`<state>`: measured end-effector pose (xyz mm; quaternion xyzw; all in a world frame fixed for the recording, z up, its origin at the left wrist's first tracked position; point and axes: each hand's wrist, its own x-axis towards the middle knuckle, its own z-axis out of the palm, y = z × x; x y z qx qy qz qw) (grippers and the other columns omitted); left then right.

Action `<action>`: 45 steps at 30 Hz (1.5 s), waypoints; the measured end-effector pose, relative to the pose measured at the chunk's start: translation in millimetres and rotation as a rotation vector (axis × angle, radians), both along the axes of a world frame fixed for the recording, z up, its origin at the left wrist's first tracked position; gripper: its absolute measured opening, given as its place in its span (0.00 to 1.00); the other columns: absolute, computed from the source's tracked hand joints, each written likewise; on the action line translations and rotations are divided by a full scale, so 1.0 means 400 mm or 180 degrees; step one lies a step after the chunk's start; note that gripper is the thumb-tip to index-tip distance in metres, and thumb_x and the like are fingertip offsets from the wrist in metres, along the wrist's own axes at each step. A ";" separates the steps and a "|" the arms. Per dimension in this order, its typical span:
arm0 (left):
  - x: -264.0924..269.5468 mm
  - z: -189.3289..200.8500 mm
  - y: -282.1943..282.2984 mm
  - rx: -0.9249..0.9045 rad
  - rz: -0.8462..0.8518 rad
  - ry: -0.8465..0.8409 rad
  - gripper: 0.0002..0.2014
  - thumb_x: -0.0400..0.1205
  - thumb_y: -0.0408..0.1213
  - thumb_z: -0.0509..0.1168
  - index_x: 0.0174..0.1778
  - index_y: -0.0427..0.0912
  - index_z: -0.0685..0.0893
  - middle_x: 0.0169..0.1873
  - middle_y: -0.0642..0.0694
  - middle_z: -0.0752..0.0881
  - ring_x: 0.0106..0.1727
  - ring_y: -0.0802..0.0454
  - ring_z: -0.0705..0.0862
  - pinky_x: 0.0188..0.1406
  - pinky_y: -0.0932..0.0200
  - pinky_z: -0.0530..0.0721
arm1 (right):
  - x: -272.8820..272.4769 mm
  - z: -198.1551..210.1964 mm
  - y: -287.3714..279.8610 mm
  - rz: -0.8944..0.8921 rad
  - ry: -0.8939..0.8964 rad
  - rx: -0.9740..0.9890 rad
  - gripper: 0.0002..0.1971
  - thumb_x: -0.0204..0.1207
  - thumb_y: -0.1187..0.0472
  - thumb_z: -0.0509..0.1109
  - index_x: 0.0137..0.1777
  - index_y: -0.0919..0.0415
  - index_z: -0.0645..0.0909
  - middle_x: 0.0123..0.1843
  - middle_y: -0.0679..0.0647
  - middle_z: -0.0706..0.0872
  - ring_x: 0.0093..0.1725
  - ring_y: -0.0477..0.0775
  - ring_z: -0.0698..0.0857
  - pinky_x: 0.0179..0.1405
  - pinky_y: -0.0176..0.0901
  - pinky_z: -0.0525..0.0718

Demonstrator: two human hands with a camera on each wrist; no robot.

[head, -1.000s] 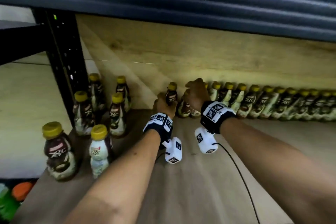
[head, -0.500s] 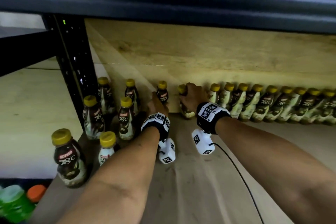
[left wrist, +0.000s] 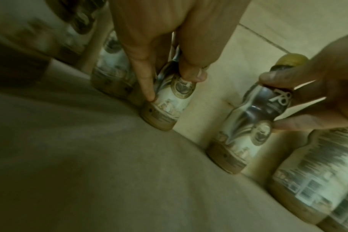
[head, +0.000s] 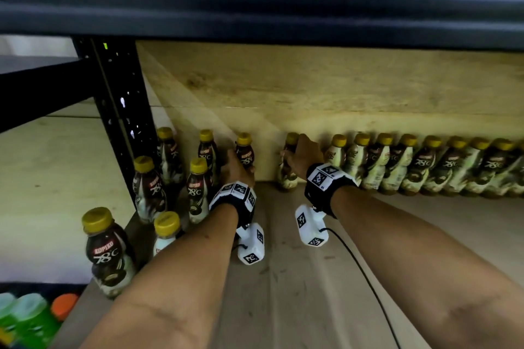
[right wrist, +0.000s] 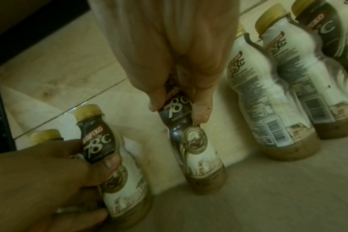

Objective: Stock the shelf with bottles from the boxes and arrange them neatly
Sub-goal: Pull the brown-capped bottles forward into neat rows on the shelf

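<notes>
at nine o'clock on the pale wooden shelf board (head: 297,306), a loose cluster of gold-capped brown-and-cream coffee latte bottles (head: 147,190) stands out of line beside the black steel upright (head: 119,110); further down, toward seven o'clock, green and orange caps (head: 34,309) show on a lower level. my left hand (head: 236,170) is wrapped around one gold-capped latte bottle (head: 245,154) at the back wall, its base on the board. toward twelve o'clock, my right hand (head: 302,160) pinches a second latte bottle (head: 287,176) by its waist, fingers curled on it, standing apart from the first. from one to three o'clock, a long back row of the same bottles (head: 425,167) runs touching side by side. i judge the back row mostly stocked, with these two closing its left end; the cluster still needs straightening, and no boxes are in view.
</notes>
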<state>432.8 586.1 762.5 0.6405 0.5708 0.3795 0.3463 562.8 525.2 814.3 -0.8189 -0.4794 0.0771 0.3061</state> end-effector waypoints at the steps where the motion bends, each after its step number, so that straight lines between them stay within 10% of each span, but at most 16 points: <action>1: -0.002 -0.003 -0.001 0.0025 0.0012 -0.0113 0.23 0.83 0.37 0.63 0.73 0.44 0.65 0.58 0.36 0.79 0.57 0.37 0.82 0.59 0.42 0.82 | -0.001 -0.003 -0.002 0.0002 -0.0011 0.0015 0.27 0.81 0.52 0.69 0.72 0.68 0.68 0.67 0.68 0.80 0.65 0.71 0.80 0.59 0.58 0.82; 10: -0.017 -0.023 -0.017 0.0457 -0.0052 -0.0112 0.17 0.81 0.37 0.66 0.64 0.40 0.71 0.52 0.34 0.83 0.52 0.37 0.83 0.43 0.51 0.74 | 0.025 0.009 0.013 0.0231 -0.0153 -0.0246 0.26 0.83 0.52 0.67 0.72 0.69 0.67 0.66 0.68 0.81 0.62 0.70 0.81 0.47 0.49 0.78; 22: -0.015 -0.018 -0.017 0.0055 -0.0014 -0.0368 0.26 0.79 0.43 0.69 0.69 0.41 0.67 0.60 0.35 0.82 0.61 0.35 0.82 0.55 0.44 0.81 | 0.031 0.001 0.014 0.0208 -0.0039 -0.0189 0.23 0.82 0.54 0.68 0.71 0.64 0.68 0.64 0.67 0.82 0.62 0.70 0.82 0.51 0.49 0.79; 28: -0.007 0.024 -0.049 -0.0477 0.0022 -0.0207 0.37 0.78 0.44 0.70 0.76 0.37 0.57 0.72 0.33 0.72 0.68 0.35 0.76 0.66 0.45 0.77 | 0.003 0.038 -0.023 0.0323 0.0002 -0.0050 0.37 0.83 0.58 0.65 0.85 0.65 0.48 0.64 0.65 0.83 0.60 0.67 0.84 0.48 0.50 0.83; 34: 0.061 0.130 -0.154 0.0619 0.0206 -0.0087 0.36 0.79 0.34 0.65 0.82 0.41 0.55 0.79 0.35 0.61 0.75 0.36 0.69 0.70 0.47 0.72 | 0.139 0.110 -0.143 0.0378 -0.0887 0.0821 0.29 0.75 0.70 0.67 0.77 0.59 0.69 0.67 0.61 0.82 0.67 0.62 0.81 0.64 0.47 0.77; 40: 0.224 0.144 -0.198 0.0462 -0.1034 -0.0753 0.12 0.75 0.27 0.60 0.45 0.49 0.82 0.45 0.35 0.90 0.42 0.37 0.90 0.46 0.37 0.89 | 0.333 0.103 -0.200 0.0315 -0.2020 -0.1339 0.33 0.81 0.55 0.65 0.83 0.59 0.58 0.85 0.56 0.60 0.86 0.62 0.48 0.80 0.76 0.43; 45: 0.356 0.098 -0.222 0.0557 -0.1016 0.0641 0.18 0.80 0.40 0.62 0.66 0.41 0.76 0.57 0.41 0.85 0.57 0.39 0.85 0.56 0.47 0.83 | 0.319 0.040 -0.303 0.0846 -0.2827 -0.0323 0.27 0.77 0.58 0.67 0.74 0.64 0.68 0.67 0.63 0.81 0.76 0.67 0.70 0.75 0.66 0.64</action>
